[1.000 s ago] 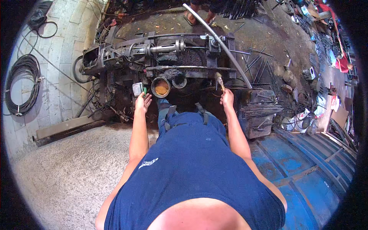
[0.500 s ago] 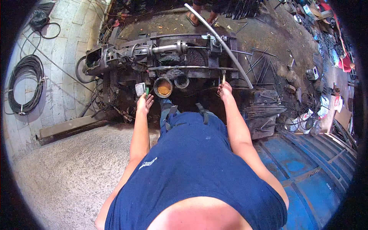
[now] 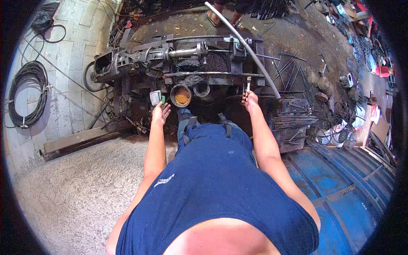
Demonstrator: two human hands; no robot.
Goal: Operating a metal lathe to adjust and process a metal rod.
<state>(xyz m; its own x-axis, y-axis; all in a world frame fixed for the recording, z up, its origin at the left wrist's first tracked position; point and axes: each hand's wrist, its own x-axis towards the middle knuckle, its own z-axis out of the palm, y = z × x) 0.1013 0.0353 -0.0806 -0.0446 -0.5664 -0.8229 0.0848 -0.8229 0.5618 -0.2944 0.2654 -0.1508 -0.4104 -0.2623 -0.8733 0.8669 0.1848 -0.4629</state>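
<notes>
My left hand point(image 3: 160, 114) is beside a small grey-white box point(image 3: 155, 98) at the left front of a long metal machine point(image 3: 178, 55). Its fingers are spread, and the fingertips come up to a green part point(image 3: 163, 100) on the box's near right side; whether they press it I cannot tell. At the machine's front right, my right hand point(image 3: 250, 100) is closed around a short, pale, narrow tool point(image 3: 249, 81), whose upper end reaches the front rail point(image 3: 216, 75). What kind of tool it is does not show clearly.
Two round cans stand by the machine's front; the larger can point(image 3: 182, 97) holds orange-brown stuff. A pale curved tube point(image 3: 244, 46) crosses the right end. Metal rods point(image 3: 293, 123) lie on a block at right. A coiled cable point(image 3: 29, 94) lies left. Another person's foot point(image 3: 213, 18) shows beyond.
My right hand has shifted slightly, and the pale tool has tilted a little at the rail. My left hand stays by the box.
</notes>
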